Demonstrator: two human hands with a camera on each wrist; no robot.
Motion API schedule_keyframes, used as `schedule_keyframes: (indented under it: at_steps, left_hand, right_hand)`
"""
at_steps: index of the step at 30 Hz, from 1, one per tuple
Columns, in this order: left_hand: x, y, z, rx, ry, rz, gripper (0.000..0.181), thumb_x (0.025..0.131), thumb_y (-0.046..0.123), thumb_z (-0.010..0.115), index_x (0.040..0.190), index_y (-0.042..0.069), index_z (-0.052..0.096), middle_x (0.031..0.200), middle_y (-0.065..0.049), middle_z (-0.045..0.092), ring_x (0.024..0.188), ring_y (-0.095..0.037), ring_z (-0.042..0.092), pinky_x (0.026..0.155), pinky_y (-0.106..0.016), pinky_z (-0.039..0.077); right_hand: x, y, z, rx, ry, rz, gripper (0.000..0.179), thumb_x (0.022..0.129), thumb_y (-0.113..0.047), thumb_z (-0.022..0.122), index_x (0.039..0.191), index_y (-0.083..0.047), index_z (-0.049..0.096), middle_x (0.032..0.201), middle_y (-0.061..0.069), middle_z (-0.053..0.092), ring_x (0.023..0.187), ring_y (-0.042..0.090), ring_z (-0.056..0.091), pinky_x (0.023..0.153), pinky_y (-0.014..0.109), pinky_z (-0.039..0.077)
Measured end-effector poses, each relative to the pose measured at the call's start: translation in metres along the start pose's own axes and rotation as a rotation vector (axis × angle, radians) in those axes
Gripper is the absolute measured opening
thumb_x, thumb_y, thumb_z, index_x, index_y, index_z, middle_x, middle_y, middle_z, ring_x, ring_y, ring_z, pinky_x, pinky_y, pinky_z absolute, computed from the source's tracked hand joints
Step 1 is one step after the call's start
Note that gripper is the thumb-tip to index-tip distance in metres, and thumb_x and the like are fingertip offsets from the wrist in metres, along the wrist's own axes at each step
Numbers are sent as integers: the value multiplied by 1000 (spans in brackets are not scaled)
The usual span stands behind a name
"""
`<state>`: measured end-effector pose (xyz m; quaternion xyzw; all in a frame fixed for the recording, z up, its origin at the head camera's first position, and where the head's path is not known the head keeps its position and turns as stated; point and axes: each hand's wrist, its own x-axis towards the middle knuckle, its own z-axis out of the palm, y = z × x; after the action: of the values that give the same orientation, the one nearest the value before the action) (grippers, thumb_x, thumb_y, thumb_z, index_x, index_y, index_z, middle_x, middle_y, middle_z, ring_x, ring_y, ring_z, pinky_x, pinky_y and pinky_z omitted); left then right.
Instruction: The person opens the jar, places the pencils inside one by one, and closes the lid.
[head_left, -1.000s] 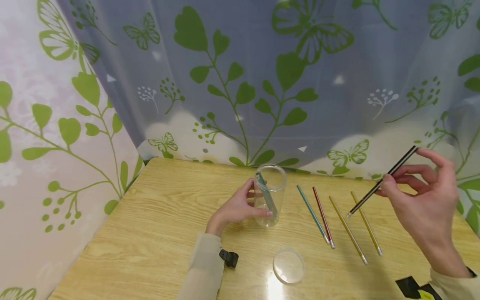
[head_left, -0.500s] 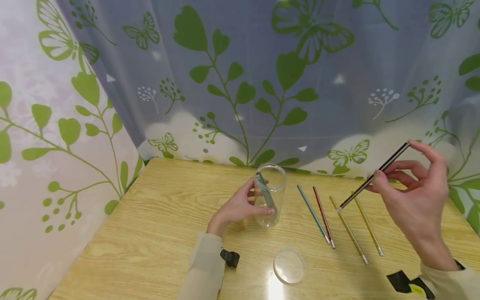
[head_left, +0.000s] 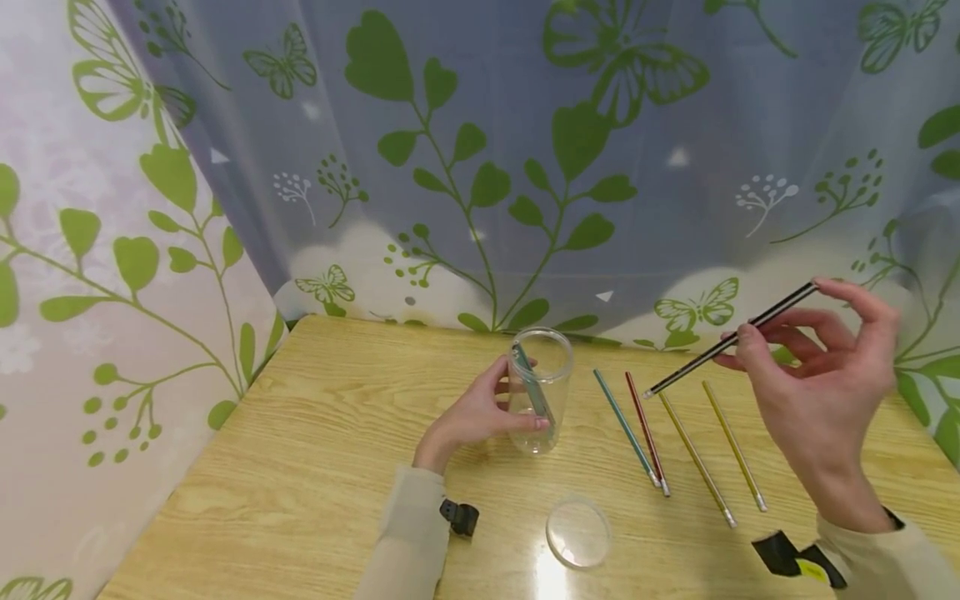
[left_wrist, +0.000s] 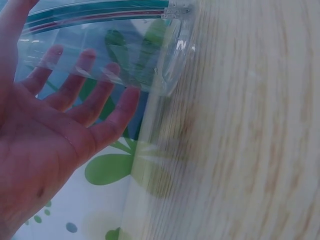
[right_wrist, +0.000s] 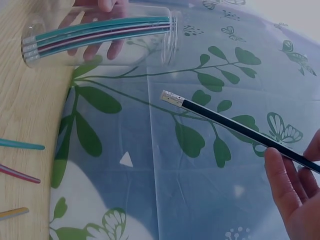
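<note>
My left hand (head_left: 480,408) holds a clear plastic jar (head_left: 551,400) upright on the table, thumb in front and fingers behind. Inside the jar lean several pencils (right_wrist: 100,34), teal and dark red, eraser ends down, as the right wrist view shows. In the air to the right, my right hand (head_left: 832,392) pinches a black pencil (head_left: 727,340) between thumb and fingers, with the index fingertip at its upper end. The pencil slants, its white eraser end pointing down and left toward the jar but apart from it.
On the table (head_left: 300,467) between jar and right hand lie a teal pencil (head_left: 626,427), a red pencil (head_left: 647,433) and two yellow pencils (head_left: 697,458). A clear round lid (head_left: 578,533) lies in front of the jar. A patterned curtain (head_left: 480,167) hangs behind the table.
My right hand has moved left with the black pencil, bringing its eraser end nearer the jar and tilting the pencil flatter. The left hand and jar have stayed put.
</note>
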<state>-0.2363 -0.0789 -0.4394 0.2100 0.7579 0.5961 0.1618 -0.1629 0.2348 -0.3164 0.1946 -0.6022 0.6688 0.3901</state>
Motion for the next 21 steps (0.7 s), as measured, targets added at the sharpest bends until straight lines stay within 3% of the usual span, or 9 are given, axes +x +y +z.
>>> schedule_keyframes:
  at_steps: [11,21]
  left_hand:
    - [0,3,-3,13,25,12,81,82,26,88,149,33,43,140,4,55,133,-23,52,114,-52,45]
    - [0,1,-1,7,21,16,82,82,24,88,150,31,43,144,3,53,137,-25,51,115,-52,45]
  right_hand:
    - [1,2,14,193,-13,-56,61,79,29,57,135,12,41,90,16,63,80,24,76,69,31,65]
    - [4,-2,37,244,-7,-125,53,75,29,60,124,15,44,91,16,67,80,23,73,74,28,64]
